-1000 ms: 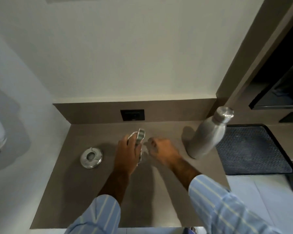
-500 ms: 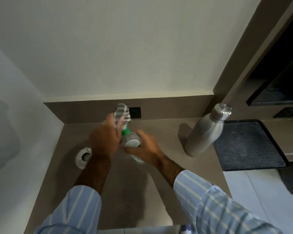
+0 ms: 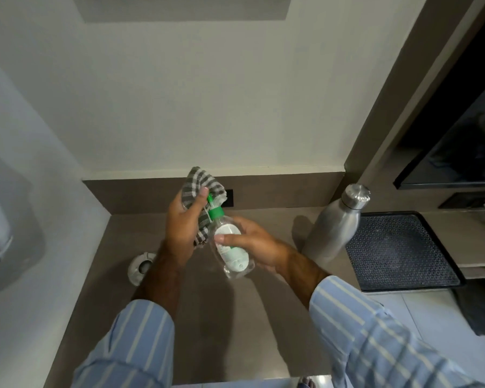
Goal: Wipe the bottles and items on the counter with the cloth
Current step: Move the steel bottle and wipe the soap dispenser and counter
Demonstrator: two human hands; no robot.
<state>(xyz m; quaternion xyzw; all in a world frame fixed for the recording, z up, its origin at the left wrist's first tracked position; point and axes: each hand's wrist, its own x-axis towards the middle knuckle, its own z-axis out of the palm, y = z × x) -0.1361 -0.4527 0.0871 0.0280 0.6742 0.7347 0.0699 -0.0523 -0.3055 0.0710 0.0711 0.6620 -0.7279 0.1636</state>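
Observation:
My right hand (image 3: 256,243) grips a small clear plastic bottle (image 3: 231,254) with a green pump cap, held tilted above the brown counter (image 3: 235,317). My left hand (image 3: 184,226) holds a grey-and-white checked cloth (image 3: 200,186), bunched against the bottle's green cap and neck. A tall steel bottle (image 3: 335,226) stands upright on the counter to the right, apart from both hands.
A round metal fitting (image 3: 140,268) sits on the counter at the left, partly behind my left forearm. A black perforated mat (image 3: 398,250) lies right of the steel bottle. A dark wall socket (image 3: 228,197) is behind the cloth. Walls close the back and left.
My right hand has picked the clear bottle up off the counter and holds it higher. My left hand has brought the cloth up onto the bottle's cap.

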